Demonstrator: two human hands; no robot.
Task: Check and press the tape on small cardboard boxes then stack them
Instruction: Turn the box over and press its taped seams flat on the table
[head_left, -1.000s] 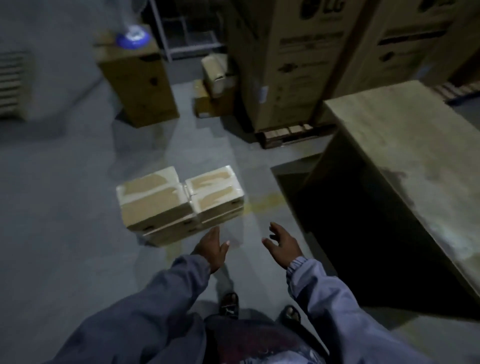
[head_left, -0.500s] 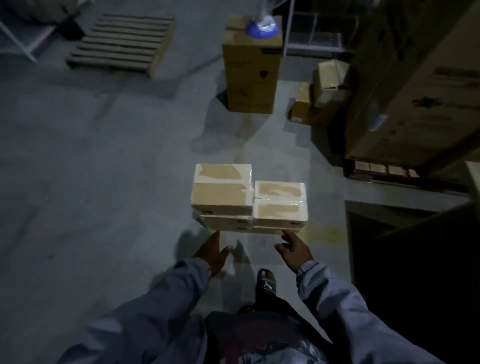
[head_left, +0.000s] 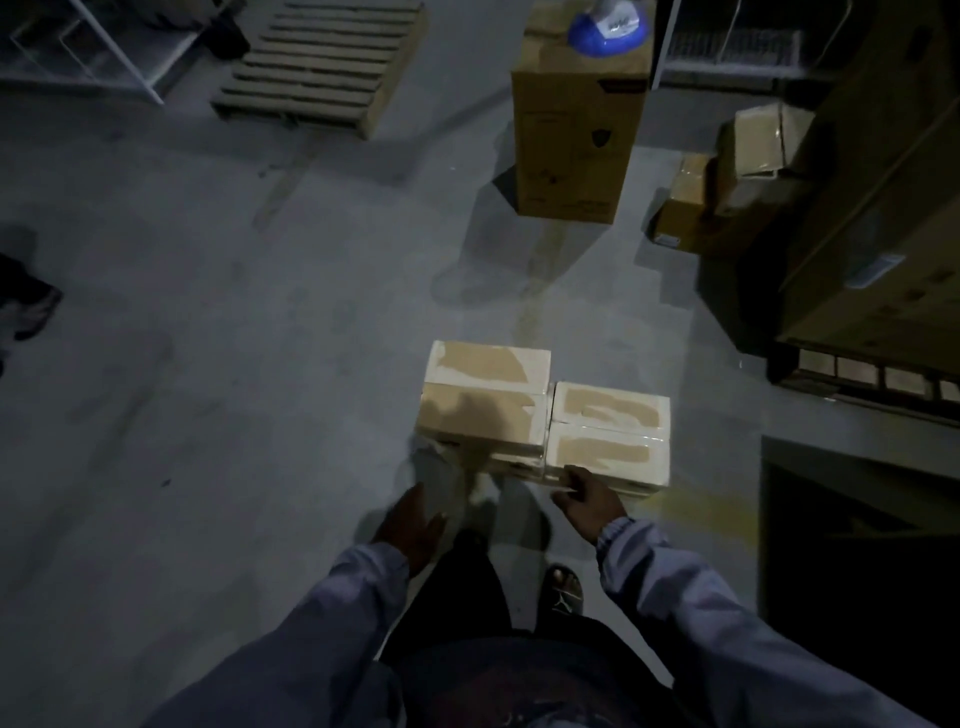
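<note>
Small cardboard boxes with brown tape on white-edged tops stand stacked on the grey floor in two adjoining piles. The left pile (head_left: 485, 400) is taller than the right pile (head_left: 610, 431). My right hand (head_left: 587, 501) touches the near face of the right pile, its thumb at the edge below the top box and its fingers pointing left. To the left of the boxes my left hand (head_left: 410, 525) hovers over the floor, fingers straight, holding nothing and touching no box. Both sleeves are grey-blue.
A tall carton (head_left: 571, 140) with a blue object (head_left: 605, 26) on top stands beyond the boxes. A wooden pallet (head_left: 322, 62) lies far left. Large cartons on a pallet (head_left: 883, 218) and smaller boxes (head_left: 727, 187) fill the right. Another person's foot (head_left: 26, 301) shows at the left edge.
I have stepped closer and the view turned left. My right hand went forward from open air onto the near face of the right pile. My left hand stays low beside the boxes.
</note>
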